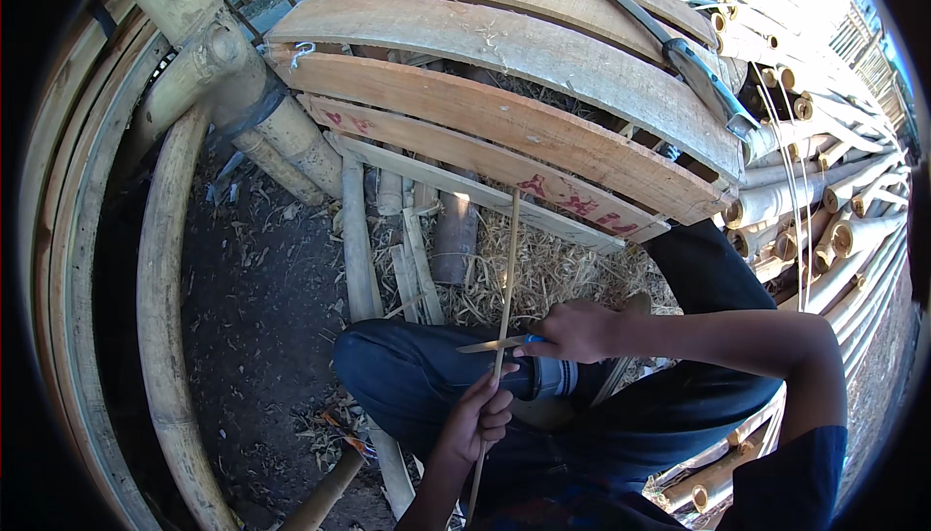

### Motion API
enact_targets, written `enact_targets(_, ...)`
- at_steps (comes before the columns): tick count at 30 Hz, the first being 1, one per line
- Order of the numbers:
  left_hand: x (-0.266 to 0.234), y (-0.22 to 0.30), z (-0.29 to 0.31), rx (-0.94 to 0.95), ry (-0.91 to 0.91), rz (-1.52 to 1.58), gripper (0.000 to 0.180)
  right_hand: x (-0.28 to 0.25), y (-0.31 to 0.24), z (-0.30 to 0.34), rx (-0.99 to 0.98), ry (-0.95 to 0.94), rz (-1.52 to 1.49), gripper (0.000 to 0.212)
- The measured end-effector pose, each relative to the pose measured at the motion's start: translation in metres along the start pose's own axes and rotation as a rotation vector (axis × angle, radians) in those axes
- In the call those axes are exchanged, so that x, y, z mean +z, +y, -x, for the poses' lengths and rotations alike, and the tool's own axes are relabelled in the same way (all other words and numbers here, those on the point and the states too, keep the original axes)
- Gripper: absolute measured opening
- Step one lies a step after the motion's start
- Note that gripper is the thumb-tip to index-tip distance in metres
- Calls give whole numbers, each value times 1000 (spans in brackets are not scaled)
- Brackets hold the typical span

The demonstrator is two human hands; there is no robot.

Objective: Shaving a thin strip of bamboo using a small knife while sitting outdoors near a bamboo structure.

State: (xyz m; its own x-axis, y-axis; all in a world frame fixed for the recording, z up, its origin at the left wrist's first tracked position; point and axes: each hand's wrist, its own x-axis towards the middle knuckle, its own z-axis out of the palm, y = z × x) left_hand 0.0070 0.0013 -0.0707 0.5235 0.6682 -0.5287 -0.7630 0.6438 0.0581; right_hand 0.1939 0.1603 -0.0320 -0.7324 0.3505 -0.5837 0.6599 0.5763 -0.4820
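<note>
A thin bamboo strip (511, 252) runs up from my lap toward the edge of a slatted wooden bench. My left hand (477, 417) is closed around its lower part. In my right hand (574, 331) is a knife (492, 345) with a blue handle, mostly covered by my fingers. The blade points left and lies across the strip just above my left hand, over my bent leg. Whether the edge bites into the strip is too small to tell.
On the slatted wooden bench (417, 32) lies a long blade with a dark handle (708, 85). Stacked bamboo poles (776, 206) fill the right side. Thick bamboo posts (170, 269) stand at left. Shavings (562, 274) and loose slats (420, 269) cover the ground under the bench.
</note>
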Motion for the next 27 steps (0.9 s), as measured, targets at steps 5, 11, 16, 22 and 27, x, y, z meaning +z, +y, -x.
enact_targets(5,7,1,2,-14,77,-98,33,7,51,-20,315,444,-235,65)
enact_targets(11,10,1,6,-27,168,-205,30,37,13,-17,-71,321,14,54)
enact_targets(16,2,-3,8,-28,122,-160,29,6,55,-34,200,579,-28,56)
enact_targets(22,2,-1,9,-27,83,-111,28,28,17,-25,-34,323,30,55)
enact_targets(27,2,-10,19,-19,93,-71,28,4,55,-43,347,529,-163,66)
